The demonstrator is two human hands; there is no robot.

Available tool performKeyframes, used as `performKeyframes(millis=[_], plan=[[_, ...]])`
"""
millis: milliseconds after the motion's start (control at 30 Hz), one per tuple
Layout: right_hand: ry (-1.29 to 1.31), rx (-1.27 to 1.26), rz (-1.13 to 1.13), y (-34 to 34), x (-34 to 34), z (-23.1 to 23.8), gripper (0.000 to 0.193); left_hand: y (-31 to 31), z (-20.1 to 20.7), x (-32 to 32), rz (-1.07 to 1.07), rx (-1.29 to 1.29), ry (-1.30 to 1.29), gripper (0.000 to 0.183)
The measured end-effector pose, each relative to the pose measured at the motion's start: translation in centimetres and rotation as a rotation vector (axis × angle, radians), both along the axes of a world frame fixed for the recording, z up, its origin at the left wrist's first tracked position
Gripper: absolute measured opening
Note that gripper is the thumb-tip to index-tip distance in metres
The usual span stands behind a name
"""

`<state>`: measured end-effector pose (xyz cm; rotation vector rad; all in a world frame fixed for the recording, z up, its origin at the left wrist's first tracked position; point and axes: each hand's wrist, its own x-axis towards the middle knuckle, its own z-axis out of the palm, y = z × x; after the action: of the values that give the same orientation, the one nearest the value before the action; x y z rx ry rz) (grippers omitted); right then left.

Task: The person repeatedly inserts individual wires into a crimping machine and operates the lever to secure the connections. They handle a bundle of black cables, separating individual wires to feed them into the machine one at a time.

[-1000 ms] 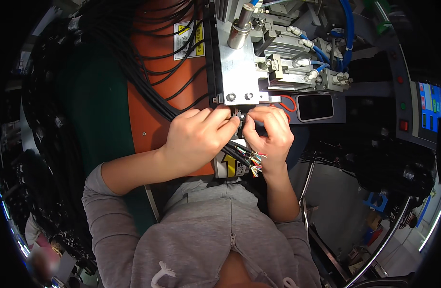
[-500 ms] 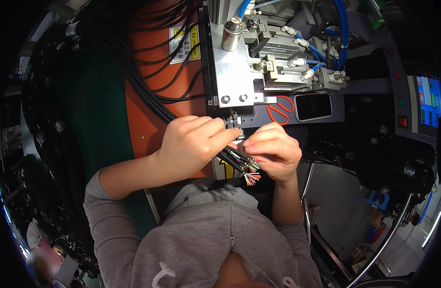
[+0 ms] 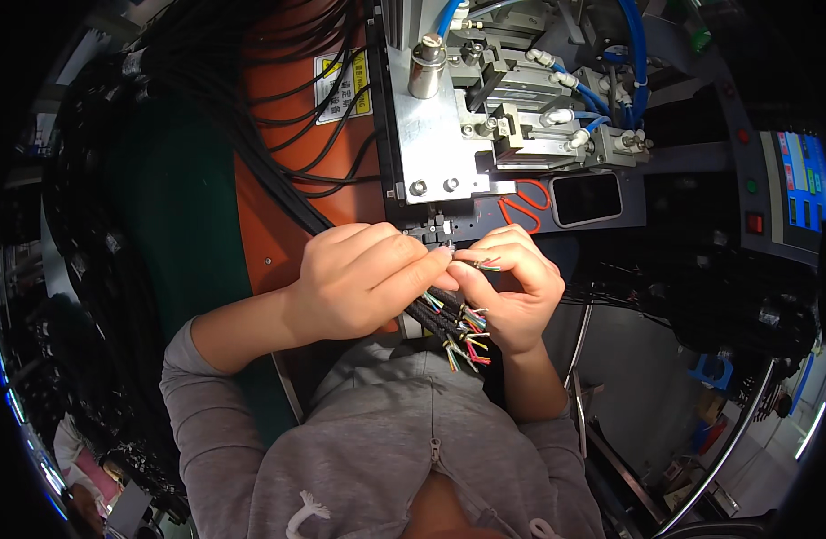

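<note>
Your fingertips meet below a steel plate (image 3: 431, 135); your left hand (image 3: 359, 283) curls over the black cables (image 3: 424, 314), whose frayed tips (image 3: 471, 349) fan out beneath it; your right hand (image 3: 519, 283) pinches one end between thumb and fingers in a narrow grip, coloured wires (image 3: 490, 266) jutting past it; how firmly your left palm holds the cables cannot be told, as your knuckles hide it.

The black jig (image 3: 438, 229) sits just beyond your fingertips; whether the end touches it cannot be made out; a slip of that small pinch could bend or splay the wires, since so little is held; a loosened left palm could let the frayed tips cross and tangle, bunched as they are; a plate set moving with your fingers this near could nip them; and a wide swing of your right hand could knock the red scissors (image 3: 536, 207) or the phone (image 3: 588, 198) near it.
</note>
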<state>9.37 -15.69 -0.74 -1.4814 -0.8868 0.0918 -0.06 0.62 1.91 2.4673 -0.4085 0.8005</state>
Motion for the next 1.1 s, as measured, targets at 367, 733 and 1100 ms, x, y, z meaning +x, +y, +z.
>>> performKeyframes(millis=[367,733,1100], plan=[[0.058,0.205,-0.086,1.4,-0.9,1.0,0.018,-0.3,0.1,0.0,0.047,-0.084,-0.01,0.015],[-0.015,0.018,-0.141,1.1,-0.4,0.9,0.017,-0.6,-0.3,-0.2,0.085,0.03,0.045,0.022],[0.729,-0.171,0.342,-1.5,2.6,0.3,0.008,-0.9,-1.1,-0.3,0.126,0.219,0.032,0.031]])
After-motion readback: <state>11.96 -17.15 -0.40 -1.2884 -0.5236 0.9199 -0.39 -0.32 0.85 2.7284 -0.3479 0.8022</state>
